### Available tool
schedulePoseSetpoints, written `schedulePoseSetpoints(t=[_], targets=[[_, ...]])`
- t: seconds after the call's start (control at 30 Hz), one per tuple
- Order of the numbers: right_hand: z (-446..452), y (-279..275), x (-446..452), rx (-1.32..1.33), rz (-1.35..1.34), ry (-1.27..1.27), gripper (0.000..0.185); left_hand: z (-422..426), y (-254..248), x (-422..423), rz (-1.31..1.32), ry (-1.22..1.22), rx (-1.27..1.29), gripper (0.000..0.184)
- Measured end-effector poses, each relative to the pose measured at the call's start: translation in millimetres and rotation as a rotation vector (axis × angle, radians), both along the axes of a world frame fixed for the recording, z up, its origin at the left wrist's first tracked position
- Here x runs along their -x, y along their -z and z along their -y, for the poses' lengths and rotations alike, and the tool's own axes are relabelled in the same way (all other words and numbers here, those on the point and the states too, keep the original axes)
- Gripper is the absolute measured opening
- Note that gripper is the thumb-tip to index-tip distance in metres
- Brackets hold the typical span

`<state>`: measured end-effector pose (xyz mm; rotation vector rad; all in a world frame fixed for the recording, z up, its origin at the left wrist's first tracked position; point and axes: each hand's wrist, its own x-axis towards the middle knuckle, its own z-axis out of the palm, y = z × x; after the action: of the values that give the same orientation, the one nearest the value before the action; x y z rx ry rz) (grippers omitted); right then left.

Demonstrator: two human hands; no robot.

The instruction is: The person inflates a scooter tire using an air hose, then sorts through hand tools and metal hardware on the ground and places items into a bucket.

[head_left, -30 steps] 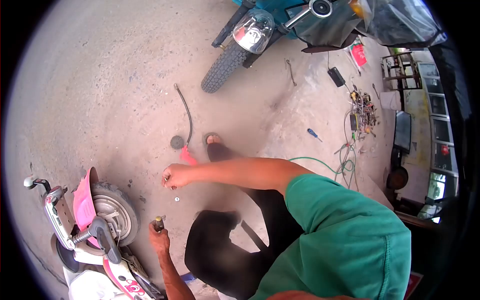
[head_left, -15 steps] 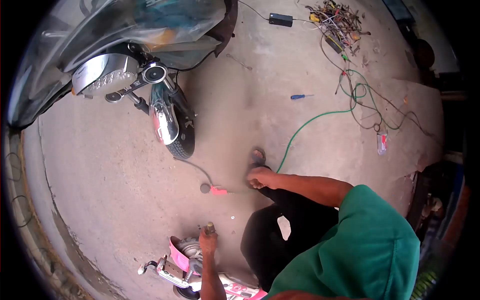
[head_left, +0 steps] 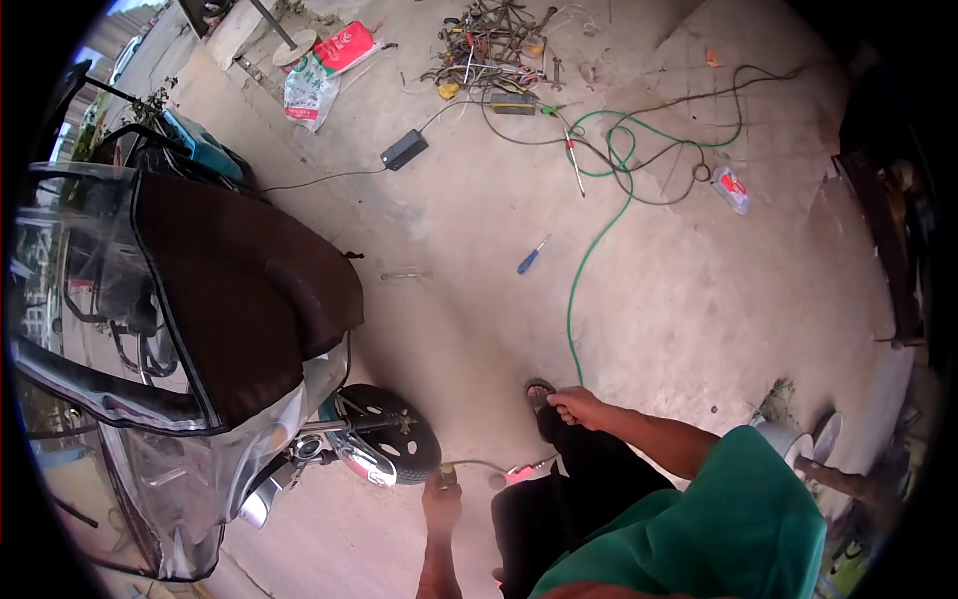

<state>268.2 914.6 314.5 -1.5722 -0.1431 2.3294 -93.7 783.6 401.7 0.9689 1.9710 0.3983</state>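
Note:
My left hand (head_left: pixel 441 507) is closed around a short thing with a yellowish, dark-banded end (head_left: pixel 447 473); its kind is not clear. It appears just below the front wheel (head_left: pixel 404 439) of a scooter. My right hand (head_left: pixel 576 407) is held by my sandalled foot (head_left: pixel 540 391), fingers curled together; whatever they may hold is hidden. Between my hands lies a red-handled tool (head_left: pixel 521 472) on a dark hose (head_left: pixel 479 462), partly behind my leg. A green hose (head_left: pixel 572 309) runs across the floor to near my right hand.
The scooter has a clear and brown weather cover (head_left: pixel 249 290). A blue screwdriver (head_left: pixel 529 262) and a spanner (head_left: pixel 404 275) lie on the concrete. Farther off are a black adapter box (head_left: pixel 404 151), a heap of tools (head_left: pixel 494 50), a plastic bag (head_left: pixel 324 75) and a small packet (head_left: pixel 730 190).
My view has swung, bringing in more of the scooter's cover and the plastic bag. The small pink vehicle has left view. My left hand now appears by the front wheel; both hands stay closed.

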Motion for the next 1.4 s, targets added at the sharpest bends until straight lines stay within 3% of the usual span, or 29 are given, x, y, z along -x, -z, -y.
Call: schedulePoseSetpoints(t=[0.23,0.3,0.4,0.5,0.57,0.63,0.7,0.77,0.8,0.83,0.93,1.0,1.03,1.07,1.1,1.13,1.2,1.27,1.37,1.4], targets=[[76,19,-114,0.116,0.322,0.212,0.023,-81,5,30,0.015,0.169,-0.093,0.031],[104,16,-130,0.184,0.456,0.214,0.025,-112,8,26,0.018,0.096,-0.098,0.042],[151,1,-148,0.268,0.600,0.158,0.027,-154,36,32,-0.041,0.025,-0.185,0.054],[201,-21,-147,0.346,0.681,0.086,0.028,-222,29,13,0.043,-0.040,-0.171,0.060],[249,-8,-154,0.388,0.507,0.149,0.028,-272,17,-7,0.125,-0.059,-0.136,0.061],[230,-38,-122,0.529,0.642,-0.074,0.026,-318,33,-21,0.195,-0.092,-0.222,0.055],[230,-54,-106,0.154,0.605,-0.225,0.022,-358,44,-32,0.240,-0.080,-0.245,0.054],[220,-67,-95,0.084,0.584,-0.222,0.029,-401,45,-38,0.257,-0.029,-0.231,0.058],[213,-60,-90,0.197,0.594,-0.142,0.031,-420,46,-39,0.219,-0.006,-0.240,0.053],[201,-51,-90,0.302,0.604,-0.061,0.033,-437,47,-35,0.192,0.015,-0.213,0.052],[88,-37,-115,-0.074,0.527,-0.814,0.025,-483,34,-12,0.089,0.058,-0.154,0.048],[43,-14,-144,0.021,0.517,-0.398,0.019,-506,25,3,0.018,0.036,-0.167,0.046],[26,-5,-148,0.243,0.482,0.270,0.016,-512,28,17,-0.018,0.030,-0.187,0.045],[-12,-3,-164,0.300,0.394,0.334,0.011,-526,10,13,-0.028,-0.007,-0.180,0.046],[-87,-42,-161,0.250,0.475,0.307,0.013,-538,-9,10,-0.039,-0.049,-0.170,0.047],[-134,-57,-162,0.182,0.551,0.298,0.016,-537,15,36,-0.100,-0.018,-0.138,0.052],[-203,-63,-171,0.132,0.543,0.343,0.019,-553,9,43,-0.132,0.010,-0.093,0.055],[-255,-69,-172,0.105,0.504,0.360,0.021,-579,-4,45,-0.114,0.011,-0.057,0.060],[-305,-78,-161,0.104,0.495,0.350,0.021,-615,24,76,-0.137,0.020,-0.036,0.062],[-318,-82,-154,0.108,0.500,0.340,0.021,-643,3,64,-0.207,0.074,0.004,0.061]])
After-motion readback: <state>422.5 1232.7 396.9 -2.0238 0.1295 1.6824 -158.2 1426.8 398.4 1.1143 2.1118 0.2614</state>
